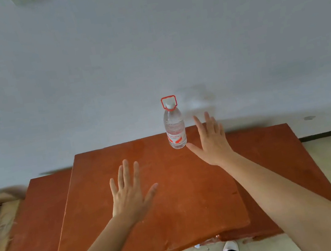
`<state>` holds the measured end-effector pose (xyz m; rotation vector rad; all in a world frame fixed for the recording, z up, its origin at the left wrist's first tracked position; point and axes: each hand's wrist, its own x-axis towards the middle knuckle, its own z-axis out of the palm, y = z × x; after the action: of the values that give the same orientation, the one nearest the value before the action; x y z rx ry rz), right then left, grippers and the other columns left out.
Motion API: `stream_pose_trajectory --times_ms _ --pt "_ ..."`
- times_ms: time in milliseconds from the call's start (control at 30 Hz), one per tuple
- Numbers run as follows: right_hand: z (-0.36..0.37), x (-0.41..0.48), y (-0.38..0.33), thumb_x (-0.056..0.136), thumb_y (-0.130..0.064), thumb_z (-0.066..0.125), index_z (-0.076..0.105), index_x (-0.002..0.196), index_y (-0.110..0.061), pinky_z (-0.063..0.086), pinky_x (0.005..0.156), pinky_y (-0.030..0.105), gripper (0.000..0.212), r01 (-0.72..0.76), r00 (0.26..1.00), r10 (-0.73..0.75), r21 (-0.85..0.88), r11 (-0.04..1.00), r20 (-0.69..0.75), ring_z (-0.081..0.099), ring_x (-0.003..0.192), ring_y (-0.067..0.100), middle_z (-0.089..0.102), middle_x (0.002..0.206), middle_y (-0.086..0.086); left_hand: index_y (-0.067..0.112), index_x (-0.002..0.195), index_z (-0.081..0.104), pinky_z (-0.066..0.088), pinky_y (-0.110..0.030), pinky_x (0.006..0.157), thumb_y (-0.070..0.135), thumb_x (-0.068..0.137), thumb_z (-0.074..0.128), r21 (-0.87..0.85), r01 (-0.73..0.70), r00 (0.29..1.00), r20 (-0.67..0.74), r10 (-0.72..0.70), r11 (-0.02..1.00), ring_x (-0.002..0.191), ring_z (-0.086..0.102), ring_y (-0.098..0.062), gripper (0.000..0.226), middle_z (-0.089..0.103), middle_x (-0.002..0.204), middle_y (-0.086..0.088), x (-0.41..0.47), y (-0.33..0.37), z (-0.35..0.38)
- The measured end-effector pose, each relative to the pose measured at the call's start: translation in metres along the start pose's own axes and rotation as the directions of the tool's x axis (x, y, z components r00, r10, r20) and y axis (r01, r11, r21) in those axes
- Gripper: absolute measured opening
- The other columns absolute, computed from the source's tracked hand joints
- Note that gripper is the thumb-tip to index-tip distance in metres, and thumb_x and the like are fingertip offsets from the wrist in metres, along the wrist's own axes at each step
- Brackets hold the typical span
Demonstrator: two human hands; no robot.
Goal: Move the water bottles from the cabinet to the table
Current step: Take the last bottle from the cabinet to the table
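Hands first, L to R: left hand [129, 194] hovers palm-down over the middle of the worktop [103, 227], fingers spread, holding nothing. Right hand [212, 141] is also spread wide and empty, thumb tip just beside the base of the water bottle [174, 127]; whether it touches can't be told.

Bottle stands upright near the worktop's far edge, right of centre, red carry-loop up, w/ the wall behind it. No cabinet in view, no other bottles seen.

Judgement: this one looks placed, so the step in hand is the let-go. To do it well, the person should draw the right hand straight back w/o brushing the base, since a tall narrow bottle tips easily. Later bottles would best go alongside, not too near the far edge.
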<state>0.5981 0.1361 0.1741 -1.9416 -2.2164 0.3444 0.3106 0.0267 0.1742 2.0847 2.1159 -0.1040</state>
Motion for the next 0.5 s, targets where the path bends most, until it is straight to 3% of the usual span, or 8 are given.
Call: stream_pose_trajectory --times_ms 133,300,433,500 --pt "-0.003 0.07 -0.019 0.095 -0.069 0.047 -0.008 0.161 -0.028 0.015 0.123 0.06 0.096 0.092 0.996 -0.092 0.095 0.991 -0.006 0.006 0.154 0.045 -0.01 0.168 0.02 0.026 0.158 -0.017 -0.001 -0.057 0.121 0.087 0.087 0.008 -0.033 0.101 0.995 -0.004 -0.101 0.994 0.152 -0.018 -0.025 0.097 -0.033 0.162 -0.004 0.0 0.008 0.0" --pt "0.006 0.121 -0.037 0.095 -0.061 0.056 -0.004 0.161 -0.032 0.026 0.119 0.057 0.094 0.134 0.991 -0.13 0.167 0.977 -0.034 0.009 0.154 0.045 -0.006 0.169 0.018 0.027 0.156 -0.023 -0.002 -0.055 0.122 0.088 0.084 0.004 -0.051 0.135 0.991 0.03 -0.134 0.989 0.152 -0.019 -0.023 0.098 -0.037 0.16 -0.002 0.023 0.012 0.006" --pt "0.014 0.147 -0.033 0.097 -0.057 0.055 0.018 0.159 -0.036 0.046 0.106 0.053 0.075 0.137 0.99 -0.132 0.182 0.974 -0.04 0.027 0.148 0.043 0.006 0.168 0.015 0.026 0.155 -0.025 -0.001 -0.053 0.123 0.088 0.082 0.001 -0.099 0.126 0.988 0.097 -0.117 0.987 0.153 -0.019 -0.023 0.099 -0.038 0.159 -0.003 0.059 0.015 0.018" --pt "0.018 0.154 -0.03 0.099 -0.053 0.054 0.033 0.152 -0.034 0.053 0.095 0.045 0.06 0.139 0.99 -0.136 0.215 0.967 -0.027 0.049 0.135 0.038 0.021 0.164 0.012 0.026 0.156 -0.023 -0.001 -0.052 0.123 0.087 0.084 0.005 -0.136 0.111 0.989 0.114 -0.095 0.984 0.153 -0.018 -0.022 0.099 -0.037 0.16 -0.002 0.075 0.019 0.027"
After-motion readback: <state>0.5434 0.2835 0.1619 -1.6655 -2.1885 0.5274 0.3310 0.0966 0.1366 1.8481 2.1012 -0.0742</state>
